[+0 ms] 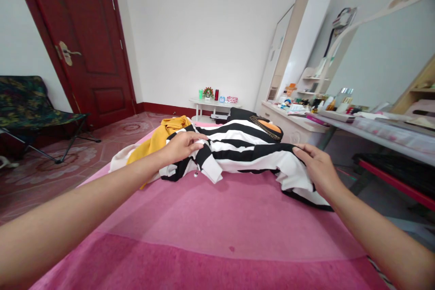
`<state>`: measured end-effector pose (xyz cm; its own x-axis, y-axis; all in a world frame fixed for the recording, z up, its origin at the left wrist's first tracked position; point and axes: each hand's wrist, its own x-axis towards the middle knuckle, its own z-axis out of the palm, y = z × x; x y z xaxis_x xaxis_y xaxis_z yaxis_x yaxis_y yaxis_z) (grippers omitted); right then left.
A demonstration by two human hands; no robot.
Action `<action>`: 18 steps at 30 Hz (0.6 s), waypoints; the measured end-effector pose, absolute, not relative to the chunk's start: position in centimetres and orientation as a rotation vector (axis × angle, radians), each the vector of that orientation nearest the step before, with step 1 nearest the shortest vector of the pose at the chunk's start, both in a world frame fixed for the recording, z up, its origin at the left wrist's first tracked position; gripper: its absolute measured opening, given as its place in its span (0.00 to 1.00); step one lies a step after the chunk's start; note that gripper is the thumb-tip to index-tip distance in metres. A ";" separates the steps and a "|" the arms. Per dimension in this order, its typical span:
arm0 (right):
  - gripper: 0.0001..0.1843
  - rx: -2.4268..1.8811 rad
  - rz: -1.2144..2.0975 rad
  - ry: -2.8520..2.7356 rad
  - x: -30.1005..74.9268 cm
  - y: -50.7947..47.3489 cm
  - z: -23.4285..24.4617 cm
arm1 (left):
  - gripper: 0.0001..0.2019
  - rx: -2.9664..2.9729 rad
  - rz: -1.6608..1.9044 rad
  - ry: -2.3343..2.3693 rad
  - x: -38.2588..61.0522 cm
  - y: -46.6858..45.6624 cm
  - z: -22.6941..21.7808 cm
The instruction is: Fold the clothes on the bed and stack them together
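Observation:
A black-and-white striped knit garment lies across the far part of a pink bedspread. My left hand pinches its left end, beside a white cuff that hangs toward me. At the other end my right hand grips the garment's edge, with thumb and fingers closed on the cloth. White and black fabric droops below my right hand onto the bed. Left of the garment lies a yellow cloth. Behind it on the right is a dark item with a patterned band and orange inside.
A dressing table crowded with bottles and a large mirror stands on the right. A camouflage folding chair is at the left, near the dark red door. A low white table holding small objects stands by the far wall.

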<state>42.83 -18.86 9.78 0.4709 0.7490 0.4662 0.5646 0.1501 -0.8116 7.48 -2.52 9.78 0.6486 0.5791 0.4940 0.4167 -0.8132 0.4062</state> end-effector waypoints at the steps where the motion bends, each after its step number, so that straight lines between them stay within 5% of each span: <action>1: 0.17 -1.508 0.275 -1.149 42.6 -19.3 10.1 | 0.19 2.531 0.889 0.790 6.9 -2.7 10.7; 10: 0.28 -1.634 0.821 -1.282 40.0 -25.6 13.5 | 0.25 2.089 0.477 0.903 -1.2 -5.2 17.0; 18: 0.21 -1.889 0.934 -1.932 38.6 -29.8 9.8 | 0.13 2.220 -0.357 0.772 -3.8 -7.5 12.3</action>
